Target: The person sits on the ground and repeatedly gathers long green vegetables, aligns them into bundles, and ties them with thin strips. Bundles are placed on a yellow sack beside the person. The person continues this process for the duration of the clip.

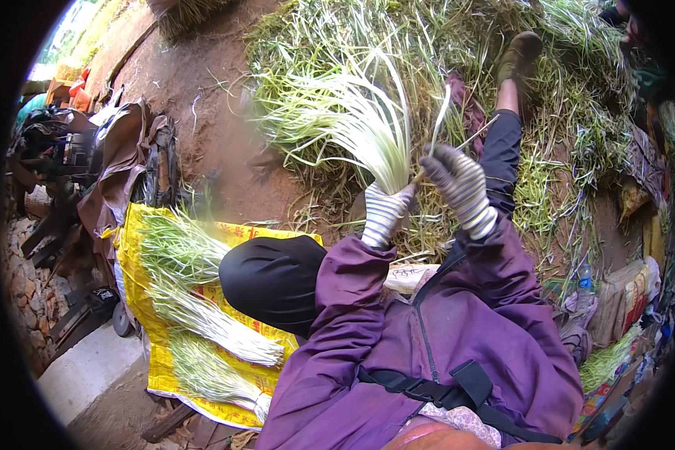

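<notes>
My left hand (386, 211), in a striped knit glove, is closed around the base of a fanned bunch of pale green leafy stalks (365, 132). Close beside it on the right, my right hand (455, 183), in a matching glove with dark fingertips, pinches a single pale stalk (440, 119). A thin brownish stem points up and right from between the hands; which hand holds it I cannot tell. Three more bundles lie at the lower left on a yellow woven sack: a leafy one (183, 247), a whiter one (219, 326) and a tied one (219, 371).
A large heap of loose green stalks and leaves (326, 34) covers the ground ahead. The yellow sack (132, 270) lies beside my bent knee. Dark cloth and clutter (118, 146) stand at the left, above a concrete block (98, 360). A plastic bottle (585, 278) is at the right.
</notes>
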`<action>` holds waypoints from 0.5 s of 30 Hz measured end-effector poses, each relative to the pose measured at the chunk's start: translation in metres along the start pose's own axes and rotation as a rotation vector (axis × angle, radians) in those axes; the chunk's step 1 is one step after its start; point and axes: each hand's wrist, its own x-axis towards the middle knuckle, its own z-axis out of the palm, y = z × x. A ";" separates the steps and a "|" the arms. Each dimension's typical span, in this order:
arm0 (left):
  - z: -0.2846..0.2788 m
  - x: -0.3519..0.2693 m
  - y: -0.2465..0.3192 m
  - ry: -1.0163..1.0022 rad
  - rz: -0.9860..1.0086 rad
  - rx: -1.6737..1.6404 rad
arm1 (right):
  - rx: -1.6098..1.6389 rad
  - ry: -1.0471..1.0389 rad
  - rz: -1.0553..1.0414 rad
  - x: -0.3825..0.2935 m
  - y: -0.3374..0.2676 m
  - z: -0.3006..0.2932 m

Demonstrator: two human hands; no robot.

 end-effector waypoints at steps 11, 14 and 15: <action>-0.017 -0.004 0.030 -0.091 -0.056 -0.100 | -1.003 -0.580 -0.490 -0.001 0.017 -0.007; -0.020 -0.003 0.042 -0.192 -0.113 -0.083 | -0.860 -0.577 -0.666 -0.003 0.010 -0.008; -0.019 -0.004 0.044 -0.165 -0.109 -0.144 | -0.809 -0.537 -0.706 -0.003 0.009 -0.007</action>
